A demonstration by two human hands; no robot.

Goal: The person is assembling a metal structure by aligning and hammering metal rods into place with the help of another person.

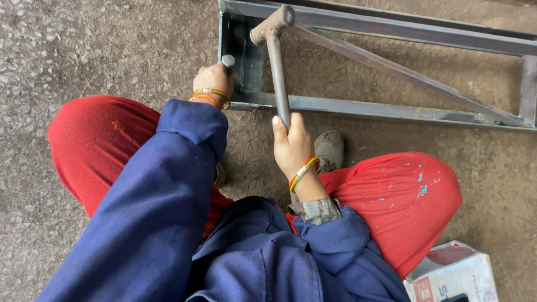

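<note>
1. The right hand point(292, 146) grips the grey metal hammer point(276, 61) by its handle, head resting on the welded grey steel frame point(391, 109).
2. The left hand point(212, 78) is closed round a short grey metal tool point(228, 60), its lower end hidden.
3. A white cardboard box point(453, 274) is cut off at the corner.

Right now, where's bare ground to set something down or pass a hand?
Bare ground lies left of the metal frame, beyond the red knee, and inside the frame's triangular openings. Another patch lies between the frame and the white box. It is crowded at the frame's corner: left hand on a chisel, right hand holding the hammer.
</note>
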